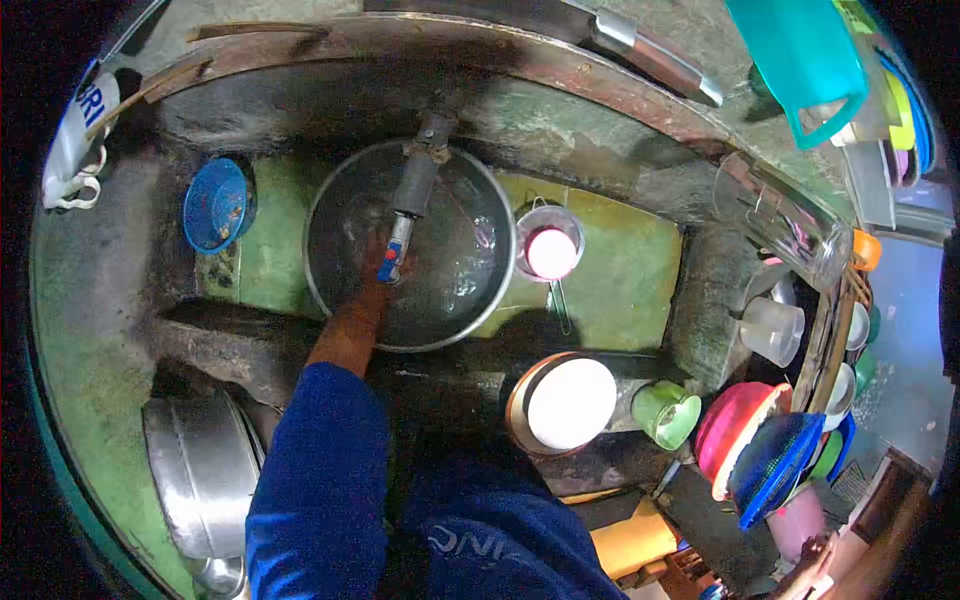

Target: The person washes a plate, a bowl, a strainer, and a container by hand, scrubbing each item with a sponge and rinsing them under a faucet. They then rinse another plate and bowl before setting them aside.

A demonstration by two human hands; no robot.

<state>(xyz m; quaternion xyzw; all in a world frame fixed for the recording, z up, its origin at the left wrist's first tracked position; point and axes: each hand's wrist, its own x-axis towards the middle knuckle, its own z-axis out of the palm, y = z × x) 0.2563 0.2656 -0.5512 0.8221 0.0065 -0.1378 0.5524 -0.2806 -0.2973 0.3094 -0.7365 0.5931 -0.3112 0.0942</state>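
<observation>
My left arm, in a blue sleeve, reaches up to a large round metal basin (pixel 470 333) with water in it. My left hand (pixel 380 250) is dark and blurred beside and partly behind the tap (pixel 415 185), which has a blue and red end. Its fingers cannot be made out. No right sleeve of mine shows, and my right hand is not in view. Right of the basin sits a strainer (pixel 560 283) with a pink-rimmed white item (pixel 550 253) in it. A blue plastic bowl (pixel 215 205) stands on the left.
A white round lid or bowl (pixel 572 403) and a green cup (pixel 665 415) stand near the front ledge. Pink (pixel 735 425) and blue baskets (pixel 785 470) are at right. Metal pots (pixel 200 480) lie lower left. Part of a person's hand (pixel 812 570) shows lower right.
</observation>
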